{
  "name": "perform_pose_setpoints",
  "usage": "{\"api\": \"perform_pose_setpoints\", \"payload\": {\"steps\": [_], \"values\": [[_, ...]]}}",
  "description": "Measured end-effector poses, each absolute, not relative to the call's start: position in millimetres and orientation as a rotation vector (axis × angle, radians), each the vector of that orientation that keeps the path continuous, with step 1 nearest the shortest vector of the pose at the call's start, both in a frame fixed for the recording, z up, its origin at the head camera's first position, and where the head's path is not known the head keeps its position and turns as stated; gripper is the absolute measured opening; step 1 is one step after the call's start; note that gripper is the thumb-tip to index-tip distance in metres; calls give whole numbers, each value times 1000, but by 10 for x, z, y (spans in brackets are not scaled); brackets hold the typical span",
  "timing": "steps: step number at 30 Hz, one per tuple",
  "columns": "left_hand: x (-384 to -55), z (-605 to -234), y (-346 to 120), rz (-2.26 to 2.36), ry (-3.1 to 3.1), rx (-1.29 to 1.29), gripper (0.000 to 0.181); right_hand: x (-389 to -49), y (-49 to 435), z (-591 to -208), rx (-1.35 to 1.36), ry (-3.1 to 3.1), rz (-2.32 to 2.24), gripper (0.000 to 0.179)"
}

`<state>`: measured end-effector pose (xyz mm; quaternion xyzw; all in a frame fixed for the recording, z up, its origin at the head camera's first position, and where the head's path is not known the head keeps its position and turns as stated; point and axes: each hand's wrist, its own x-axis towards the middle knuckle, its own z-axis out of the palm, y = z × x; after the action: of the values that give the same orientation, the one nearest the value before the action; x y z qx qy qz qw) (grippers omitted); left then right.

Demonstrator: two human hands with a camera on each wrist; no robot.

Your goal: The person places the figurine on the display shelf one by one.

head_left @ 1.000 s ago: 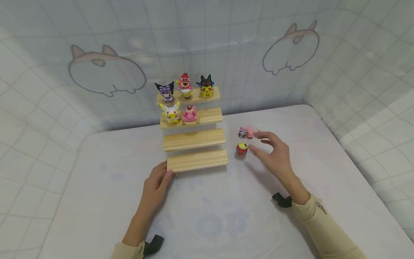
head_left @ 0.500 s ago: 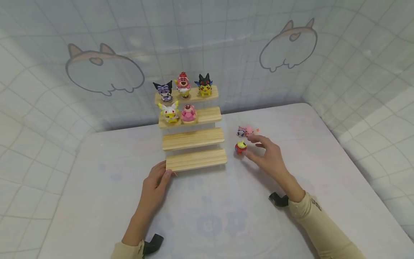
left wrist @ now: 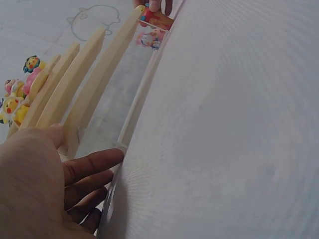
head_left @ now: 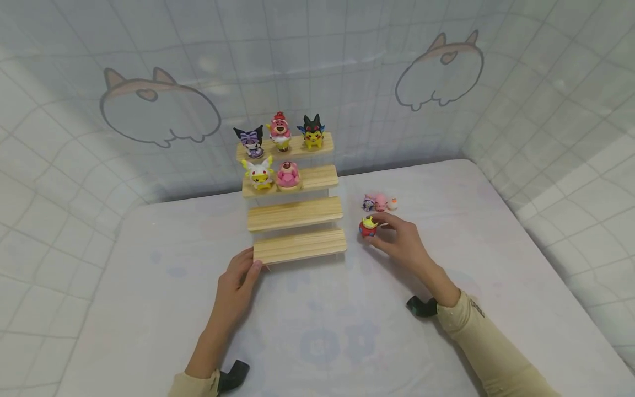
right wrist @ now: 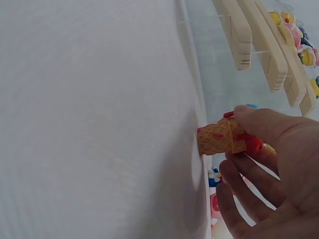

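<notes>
My right hand [head_left: 403,245] pinches a small figurine [head_left: 368,226] between thumb and fingers, just right of the stepped display rack [head_left: 300,246]. The figurine has a yellow top and a red body; in the right wrist view its waffle-patterned cone base [right wrist: 222,139] shows close to the table cloth. At the rack's lower left corner rests my left hand [head_left: 236,281], its thumb on the end of the lowest wooden shelf. Seen from the left wrist, that hand's fingers [left wrist: 92,167] stretch out fairly straight beside the rack's clear side panel [left wrist: 107,127].
Several figurines occupy the two upper shelves, among them a black-eared yellow one [head_left: 312,132] and a pink one [head_left: 288,175]. Behind the right hand stand three small figures: purple-white [head_left: 368,203], pink pig [head_left: 380,203] and white [head_left: 392,204]. A patterned curtain [head_left: 357,99] hangs behind the table.
My right hand has moved left and closed its thumb and fingers on the red and yellow figurine. The white figure behind it has come into view. My left hand stays at the rack.
</notes>
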<state>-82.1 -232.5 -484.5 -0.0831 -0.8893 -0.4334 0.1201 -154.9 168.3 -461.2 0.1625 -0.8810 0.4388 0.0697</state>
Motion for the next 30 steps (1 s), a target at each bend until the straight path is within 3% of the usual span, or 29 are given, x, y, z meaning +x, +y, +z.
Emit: {"api": "perform_pose_setpoints", "payload": {"steps": [20,30], "values": [[-805,-4823,-2332,-1269,-2591,-234,25,-1510,1650,-4600,486,-2426,1289,47],[-819,-4835,-2335,-1310,-2546,-262,24,-1484,1611,-4406,506,-2313,1217,44]]}}
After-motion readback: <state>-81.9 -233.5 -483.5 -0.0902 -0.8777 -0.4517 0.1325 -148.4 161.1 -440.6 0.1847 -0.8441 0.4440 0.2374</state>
